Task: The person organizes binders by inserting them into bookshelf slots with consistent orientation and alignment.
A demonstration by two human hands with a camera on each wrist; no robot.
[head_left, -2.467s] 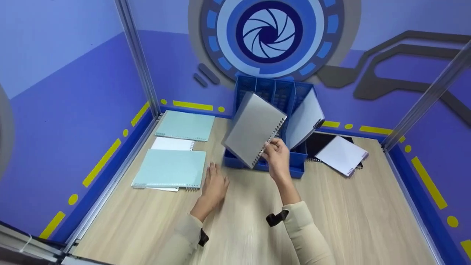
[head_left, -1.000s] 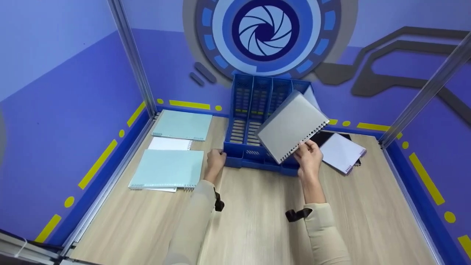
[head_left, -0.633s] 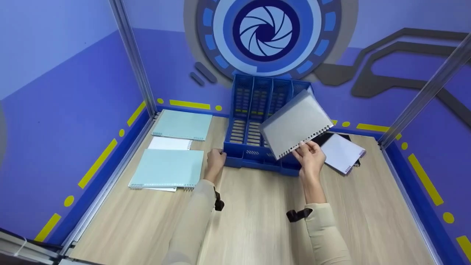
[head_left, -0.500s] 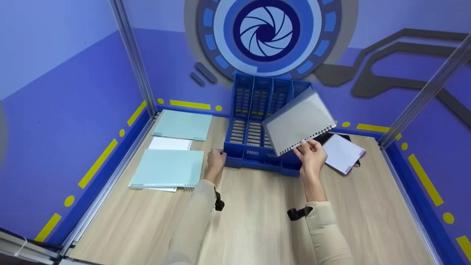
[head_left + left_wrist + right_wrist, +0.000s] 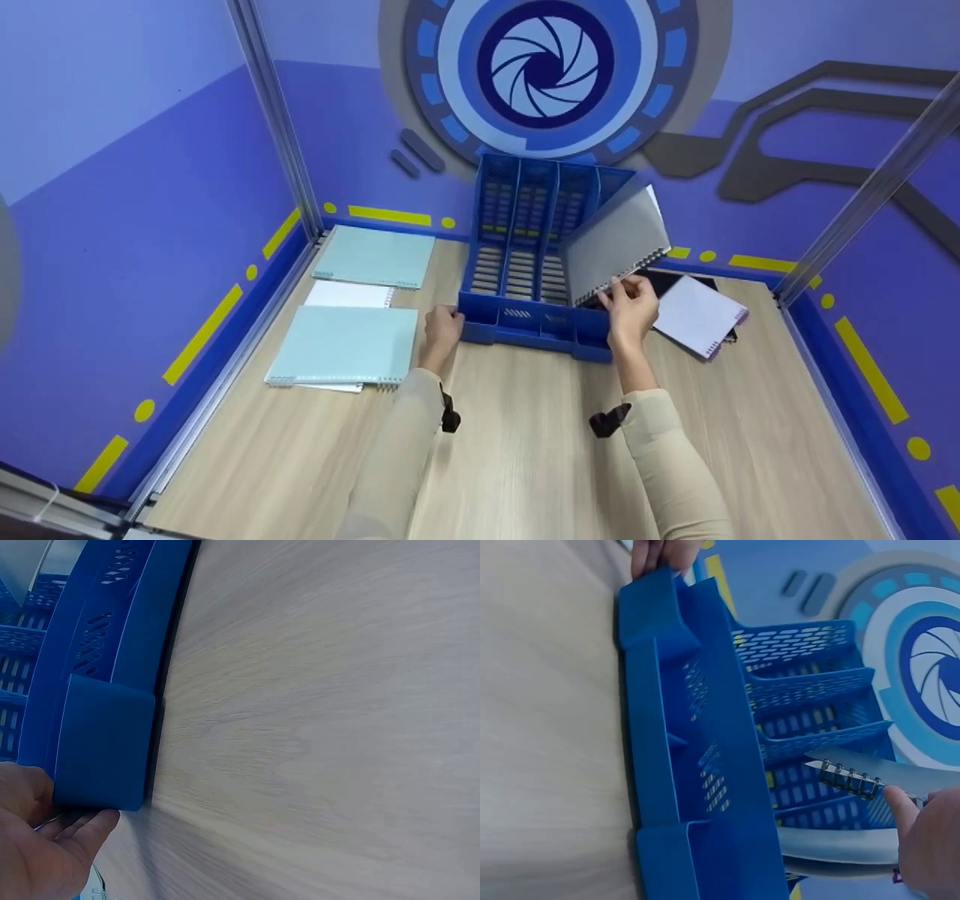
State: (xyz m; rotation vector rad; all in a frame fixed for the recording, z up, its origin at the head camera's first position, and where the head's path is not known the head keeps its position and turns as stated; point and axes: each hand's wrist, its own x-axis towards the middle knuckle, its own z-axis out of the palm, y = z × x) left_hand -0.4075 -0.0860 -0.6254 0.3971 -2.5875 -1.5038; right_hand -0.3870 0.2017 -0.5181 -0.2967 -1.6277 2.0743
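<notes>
My right hand (image 5: 632, 307) pinches a grey-covered spiral notebook (image 5: 619, 240) by its coiled edge. The notebook stands tilted over the right-hand compartments of a blue desk file organizer (image 5: 517, 300). In the right wrist view its metal coil (image 5: 849, 778) shows close to my thumb, above the slotted dividers. A second notebook (image 5: 840, 845) sits in the end compartment there; the held one hides it in the head view. My left hand (image 5: 442, 334) grips the organizer's front left corner. In the left wrist view, thumb and fingers (image 5: 94, 836) lie against that corner's side.
On the left lie two pale green notebooks (image 5: 345, 345) with a white notebook (image 5: 349, 292) between them. To the organizer's right, a white notebook (image 5: 701, 315) rests on a black one (image 5: 649, 289). Purple-blue walls (image 5: 337, 150) enclose the table (image 5: 517, 435).
My right hand has carried the grey notebook rightward from the organizer's middle, then turned and lowered it at the right compartments. My left hand has moved from the table onto the organizer's corner.
</notes>
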